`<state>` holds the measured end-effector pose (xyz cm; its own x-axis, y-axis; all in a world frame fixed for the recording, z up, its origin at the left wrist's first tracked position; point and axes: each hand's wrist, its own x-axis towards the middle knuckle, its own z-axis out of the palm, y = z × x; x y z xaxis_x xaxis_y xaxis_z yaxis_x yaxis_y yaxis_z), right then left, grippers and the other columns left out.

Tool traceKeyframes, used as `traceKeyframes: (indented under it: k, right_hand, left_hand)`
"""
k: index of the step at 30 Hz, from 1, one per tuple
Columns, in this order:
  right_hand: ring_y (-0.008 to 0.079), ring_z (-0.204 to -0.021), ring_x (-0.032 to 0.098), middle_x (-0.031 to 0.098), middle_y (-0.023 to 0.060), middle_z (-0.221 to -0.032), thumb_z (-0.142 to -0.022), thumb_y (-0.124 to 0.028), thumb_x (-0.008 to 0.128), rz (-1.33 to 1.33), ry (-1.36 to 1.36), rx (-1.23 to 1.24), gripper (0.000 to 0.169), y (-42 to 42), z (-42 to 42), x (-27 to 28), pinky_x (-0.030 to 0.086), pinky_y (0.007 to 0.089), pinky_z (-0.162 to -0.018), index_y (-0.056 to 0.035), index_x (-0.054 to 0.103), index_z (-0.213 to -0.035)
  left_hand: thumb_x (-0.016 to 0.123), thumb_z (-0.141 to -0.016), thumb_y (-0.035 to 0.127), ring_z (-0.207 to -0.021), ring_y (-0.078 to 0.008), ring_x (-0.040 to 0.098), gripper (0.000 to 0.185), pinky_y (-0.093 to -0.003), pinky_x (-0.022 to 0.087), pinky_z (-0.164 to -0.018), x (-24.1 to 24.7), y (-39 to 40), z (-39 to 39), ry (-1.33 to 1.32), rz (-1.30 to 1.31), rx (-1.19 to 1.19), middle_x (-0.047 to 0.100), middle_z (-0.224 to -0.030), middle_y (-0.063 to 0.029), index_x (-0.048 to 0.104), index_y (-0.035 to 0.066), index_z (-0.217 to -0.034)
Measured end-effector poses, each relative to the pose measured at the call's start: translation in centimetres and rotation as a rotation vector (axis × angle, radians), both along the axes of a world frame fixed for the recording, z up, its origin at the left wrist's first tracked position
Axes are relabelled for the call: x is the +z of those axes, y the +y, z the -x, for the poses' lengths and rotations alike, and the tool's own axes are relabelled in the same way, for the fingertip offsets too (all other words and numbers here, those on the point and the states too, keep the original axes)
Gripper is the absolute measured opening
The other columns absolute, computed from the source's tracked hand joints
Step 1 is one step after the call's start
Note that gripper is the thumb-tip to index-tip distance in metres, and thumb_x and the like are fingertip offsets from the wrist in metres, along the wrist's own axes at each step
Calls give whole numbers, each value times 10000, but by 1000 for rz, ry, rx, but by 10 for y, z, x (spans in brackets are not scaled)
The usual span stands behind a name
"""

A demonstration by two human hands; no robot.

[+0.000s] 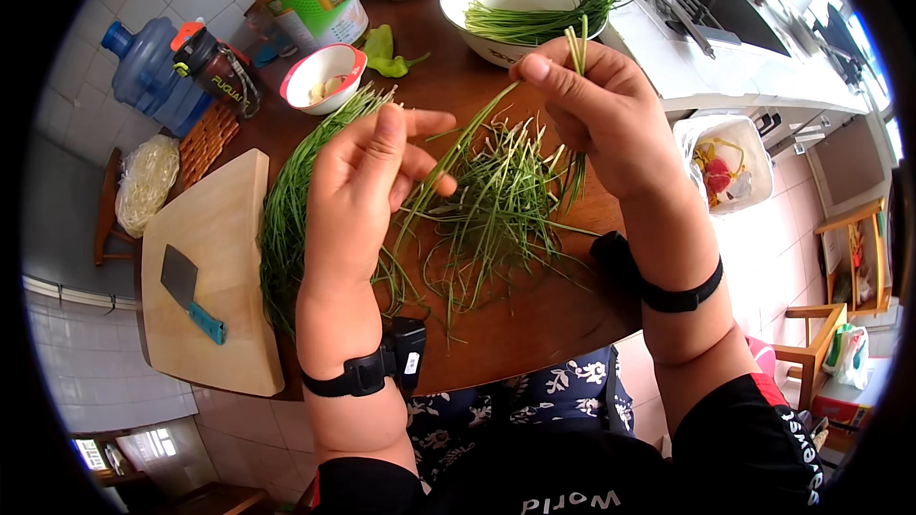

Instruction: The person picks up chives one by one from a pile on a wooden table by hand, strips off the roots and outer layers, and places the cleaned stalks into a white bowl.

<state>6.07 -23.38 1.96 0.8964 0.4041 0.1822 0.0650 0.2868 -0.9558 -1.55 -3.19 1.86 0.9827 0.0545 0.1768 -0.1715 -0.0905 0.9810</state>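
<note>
Garlic chives lie on the brown wooden table point(501, 357). My right hand point(608, 100) grips a few chive stalks point(578, 50), their pale ends up past the fingers and their green ends hanging below. Between its thumb and forefinger is a limp chive leaf point(469, 129) that droops toward my left hand point(361, 179). The fingers of my left hand are spread, and the leaf passes close by them; whether they touch it I cannot tell. Under and between the hands lies a loose heap of chive scraps point(501, 186). A longer bundle of chives point(293, 207) is partly hidden behind my left hand.
A white enamel bowl point(458, 0) holds straightened chives at the back. A cleaver point(187, 286) lies on the cutting board point(243, 229) at left. Farther back are a small red-rimmed bowl point(343, 93), green peppers point(386, 54) and a tin point(315, 7). A lined bin point(758, 182) stands right.
</note>
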Motion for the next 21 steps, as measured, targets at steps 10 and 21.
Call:
traceKeyframes:
  k: [10, 21]
  right_hand:
    - [-14, -462, 371, 551, -68, -613, -846, -236, 699, 47, 3, 16, 194, 0, 0, 0, 246, 165, -403, -45, 662, -857]
    - [-18, -472, 385, 601, -45, -662, -843, -249, 702, 104, -30, 18, 211, 1, 3, 1, 268, 163, -409, -41, 672, -851]
  left_hand:
    - [462, -977, 329, -521, -35, 523, 398, -160, 277, -450, 0, 1, 2, 99, 41, -150, 689, -807, -104, 653, -17, -932]
    - [655, -855, 150, -531, -22, 500, 172, -149, 285, -465, 0, -6, 3, 166, 35, -149, 688, -801, -97, 667, -3, -931]
